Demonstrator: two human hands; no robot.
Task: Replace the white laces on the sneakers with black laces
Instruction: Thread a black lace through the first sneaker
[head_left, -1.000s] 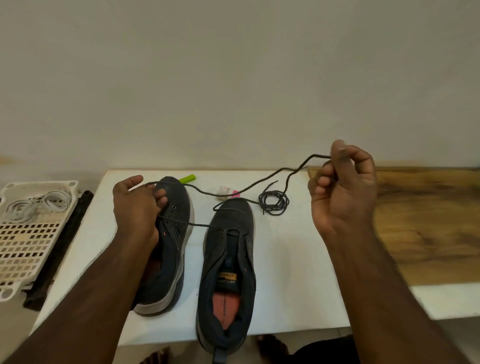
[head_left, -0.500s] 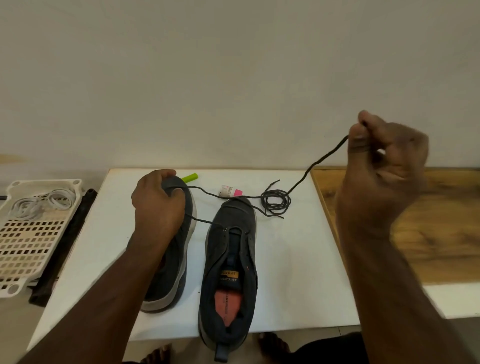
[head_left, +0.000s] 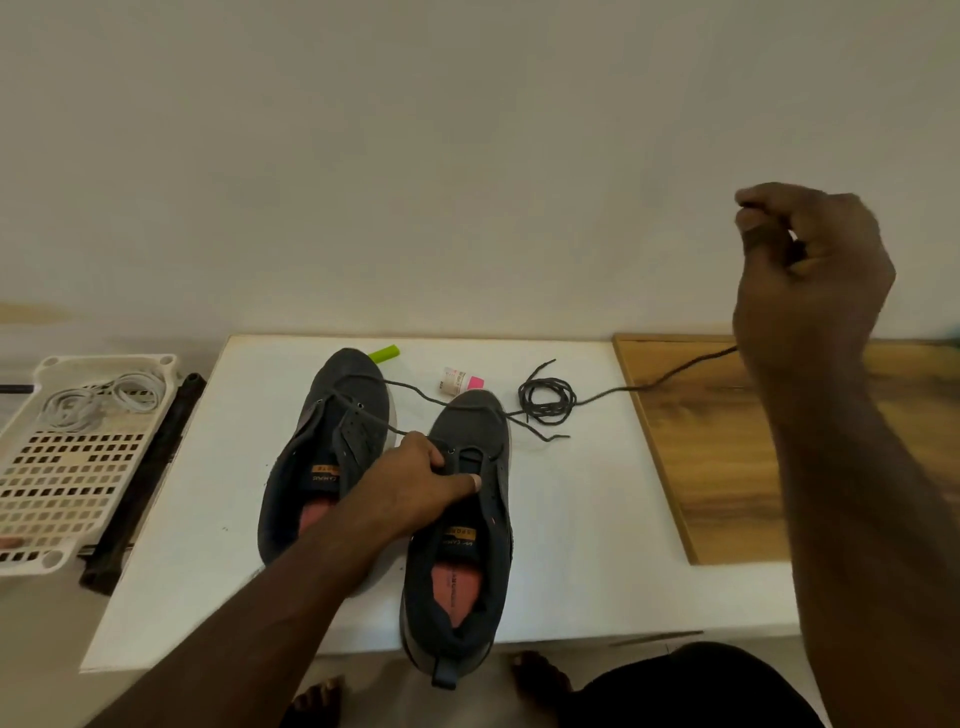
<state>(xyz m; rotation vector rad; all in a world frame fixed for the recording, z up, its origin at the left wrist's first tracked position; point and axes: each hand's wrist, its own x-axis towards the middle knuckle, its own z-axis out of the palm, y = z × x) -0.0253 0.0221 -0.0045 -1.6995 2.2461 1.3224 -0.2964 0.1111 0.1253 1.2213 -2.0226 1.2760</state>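
Two dark grey sneakers stand side by side on the white table (head_left: 597, 545), toes pointing away from me. A black lace (head_left: 415, 396) runs from the front eyelets of the left sneaker (head_left: 317, 447) across the toe of the right sneaker (head_left: 467, 582) and out to my right hand (head_left: 810, 280), which pinches its end high above the wooden board. My left hand (head_left: 415, 483) rests on the right sneaker's eyelet area, fingers curled around its left edge, thumb pressed on the tongue. A second black lace (head_left: 546, 399) lies coiled on the table beyond the right sneaker.
A white slotted tray (head_left: 62, 467) at the left holds the white laces (head_left: 98, 400). A black bar (head_left: 145, 478) lies beside it. A green tube (head_left: 384, 353) and a small pink-and-white bottle (head_left: 462, 379) sit near the table's far edge. A wooden board (head_left: 727, 452) adjoins the right.
My left hand left the left sneaker's toe and came down onto the right sneaker. My right hand rose and swung right, drawing the black lace out longer.
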